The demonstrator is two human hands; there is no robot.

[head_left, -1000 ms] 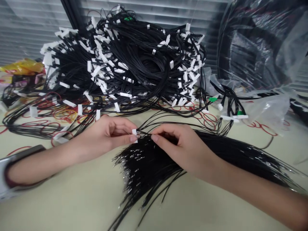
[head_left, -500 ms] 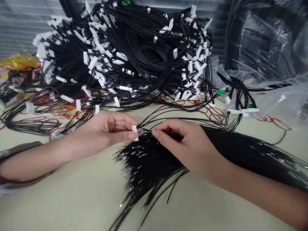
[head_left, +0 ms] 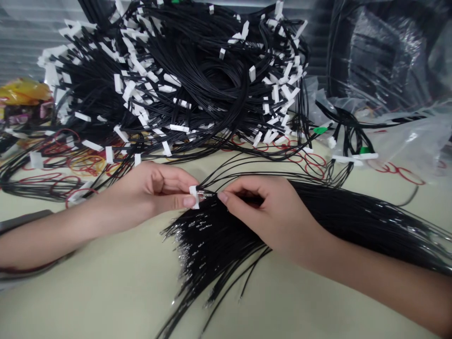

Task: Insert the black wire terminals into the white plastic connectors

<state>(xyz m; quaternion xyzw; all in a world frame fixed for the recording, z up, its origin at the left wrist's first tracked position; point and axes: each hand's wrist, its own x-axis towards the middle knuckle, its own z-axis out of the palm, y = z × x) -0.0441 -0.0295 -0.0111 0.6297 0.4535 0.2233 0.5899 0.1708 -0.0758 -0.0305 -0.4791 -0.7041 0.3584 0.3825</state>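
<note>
At the near centre of the table point(head_left: 88, 292), the left hand point(head_left: 155, 190) pinches a white connector housing point(head_left: 193, 197) between thumb and fingers; the right hand's point(head_left: 263, 212) fingertips point(head_left: 222, 197) press together on a black wire point(head_left: 208, 194) just beside it; loose black wires point(head_left: 212, 249) fan nearby; a heap of white-tagged wires point(head_left: 183, 61) lies far.

Right, on this pale tabletop point(head_left: 88, 301) I've got a big heap of black wires with white connectors point(head_left: 183, 70), a fanned bundle of bare-tipped black wires point(head_left: 219, 249), red rubber bands point(head_left: 84, 164) and a clear plastic bag point(head_left: 409, 141).
</note>
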